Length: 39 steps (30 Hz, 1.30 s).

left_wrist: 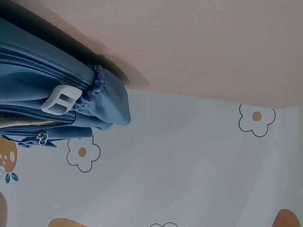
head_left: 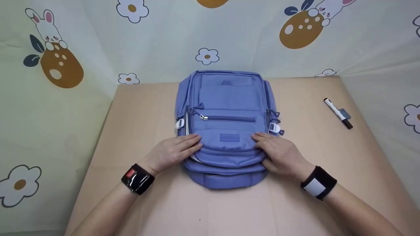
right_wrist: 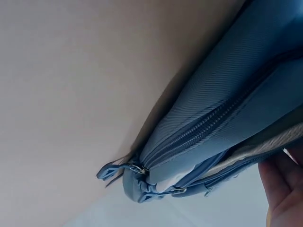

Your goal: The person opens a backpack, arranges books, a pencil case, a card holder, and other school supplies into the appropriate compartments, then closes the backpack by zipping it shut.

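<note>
A blue backpack lies front side up, its bottom end toward me. My left hand rests on its lower left edge, fingers extended over the front pocket. On the lower right edge, my right hand touches the pocket with its fingers on top and its thumb lower at the side. The right wrist view shows my right hand against the pocket's edge, beside a partly open zipper with pale lining. In the left wrist view, the backpack's side has a white buckle; only a sliver of the left hand shows.
The backpack lies on a tan tabletop. At the right lies a black-and-white marker, with a small grey-blue object beside it. A pale curtain printed with flowers and rabbits stands behind and along both sides.
</note>
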{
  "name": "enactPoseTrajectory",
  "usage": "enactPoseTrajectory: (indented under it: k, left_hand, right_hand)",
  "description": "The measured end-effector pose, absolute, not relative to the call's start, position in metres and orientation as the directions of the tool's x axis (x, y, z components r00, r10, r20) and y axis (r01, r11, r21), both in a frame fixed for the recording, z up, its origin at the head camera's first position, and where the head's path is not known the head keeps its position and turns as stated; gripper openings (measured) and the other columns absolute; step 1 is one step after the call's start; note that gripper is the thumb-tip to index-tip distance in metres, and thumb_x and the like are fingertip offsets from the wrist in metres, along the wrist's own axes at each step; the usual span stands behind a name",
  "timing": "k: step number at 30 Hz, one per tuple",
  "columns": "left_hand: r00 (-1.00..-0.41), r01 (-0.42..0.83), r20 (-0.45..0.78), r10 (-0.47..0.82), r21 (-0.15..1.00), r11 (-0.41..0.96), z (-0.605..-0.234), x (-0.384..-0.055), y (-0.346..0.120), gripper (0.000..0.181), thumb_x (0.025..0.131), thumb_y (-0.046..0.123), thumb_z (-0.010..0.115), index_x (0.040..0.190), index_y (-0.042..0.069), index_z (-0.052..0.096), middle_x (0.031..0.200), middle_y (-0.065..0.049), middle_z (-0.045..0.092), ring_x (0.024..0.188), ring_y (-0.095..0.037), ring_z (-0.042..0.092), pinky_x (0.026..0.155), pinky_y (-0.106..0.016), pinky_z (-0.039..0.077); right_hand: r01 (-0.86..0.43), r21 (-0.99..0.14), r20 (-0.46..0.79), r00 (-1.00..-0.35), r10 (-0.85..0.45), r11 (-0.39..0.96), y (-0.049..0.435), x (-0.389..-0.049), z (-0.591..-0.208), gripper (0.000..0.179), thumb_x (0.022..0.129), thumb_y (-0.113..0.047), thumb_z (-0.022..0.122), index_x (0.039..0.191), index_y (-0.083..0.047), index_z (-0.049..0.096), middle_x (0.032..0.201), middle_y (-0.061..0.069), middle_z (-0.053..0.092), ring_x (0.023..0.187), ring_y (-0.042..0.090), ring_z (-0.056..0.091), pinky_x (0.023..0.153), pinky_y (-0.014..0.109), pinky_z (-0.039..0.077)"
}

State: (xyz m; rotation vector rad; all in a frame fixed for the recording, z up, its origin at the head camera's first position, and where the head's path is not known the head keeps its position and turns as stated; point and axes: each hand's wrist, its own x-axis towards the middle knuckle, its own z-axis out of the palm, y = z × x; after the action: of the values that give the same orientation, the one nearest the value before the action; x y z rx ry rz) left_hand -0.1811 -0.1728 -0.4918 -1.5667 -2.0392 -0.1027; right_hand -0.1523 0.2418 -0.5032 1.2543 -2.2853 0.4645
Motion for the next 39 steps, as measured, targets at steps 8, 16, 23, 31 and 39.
enactPoseTrajectory:
  k: [8, 16, 23, 31, 39]
  left_hand:
    - [-0.249, 0.927, 0.403, 0.880, -0.163, 0.337, -0.493, -0.179, -0.176, 0.049, 0.095, 0.017, 0.062, 0.141, 0.002, 0.060, 0.146, -0.016, 0.057, 0.136, -0.028, 0.053, 0.106, -0.041, 0.048]
    - [-0.306, 0.913, 0.523, 0.795, -0.076, 0.402, -0.497, -0.174, -0.167, 0.046, 0.106, 0.040, 0.055, 0.132, 0.005, 0.068, 0.138, -0.014, 0.063, 0.128, -0.029, 0.060, 0.104, -0.039, 0.049]
    - [-0.297, 0.917, 0.559, 0.774, -0.059, 0.394, -0.500, -0.176, -0.165, 0.045, 0.091, 0.027, 0.078, 0.129, 0.004, 0.069, 0.134, -0.014, 0.066, 0.125, -0.029, 0.062, 0.102, -0.038, 0.051]
    - [-0.291, 0.914, 0.543, 0.788, -0.086, 0.397, -0.487, -0.175, -0.160, 0.048, 0.088, 0.028, 0.082, 0.128, 0.005, 0.070, 0.132, -0.014, 0.067, 0.124, -0.030, 0.062, 0.105, -0.039, 0.049]
    - [-0.362, 0.888, 0.422, 0.831, -0.116, 0.445, -0.459, -0.160, -0.106, 0.056, 0.093, 0.037, 0.075, 0.138, 0.005, 0.064, 0.141, -0.012, 0.061, 0.135, -0.028, 0.053, 0.117, -0.039, 0.036]
  right_hand:
    - [-0.843, -0.163, 0.458, -0.525, -0.717, 0.513, 0.249, -0.152, -0.504, 0.049, 0.091, -0.040, 0.065, 0.128, -0.007, 0.063, 0.151, 0.011, 0.052, 0.138, 0.029, 0.051, 0.103, 0.049, 0.048]
    - [-0.816, -0.177, 0.494, -0.557, -0.668, 0.550, 0.240, -0.151, -0.507, 0.034, 0.095, -0.035, 0.071, 0.116, -0.008, 0.068, 0.144, 0.010, 0.059, 0.134, 0.028, 0.055, 0.102, 0.047, 0.050]
    - [-0.804, -0.181, 0.507, -0.569, -0.647, 0.566, 0.238, -0.150, -0.510, 0.037, 0.092, -0.038, 0.074, 0.113, -0.009, 0.068, 0.142, 0.009, 0.061, 0.133, 0.026, 0.056, 0.099, 0.047, 0.051]
    - [-0.799, -0.183, 0.500, -0.577, -0.646, 0.572, 0.237, -0.150, -0.511, 0.037, 0.091, -0.038, 0.075, 0.114, -0.010, 0.069, 0.143, 0.009, 0.061, 0.134, 0.025, 0.055, 0.100, 0.045, 0.051]
    - [-0.797, -0.182, 0.507, -0.577, -0.640, 0.575, 0.238, -0.149, -0.511, 0.037, 0.090, -0.038, 0.077, 0.113, -0.010, 0.069, 0.142, 0.010, 0.061, 0.133, 0.027, 0.056, 0.099, 0.046, 0.052]
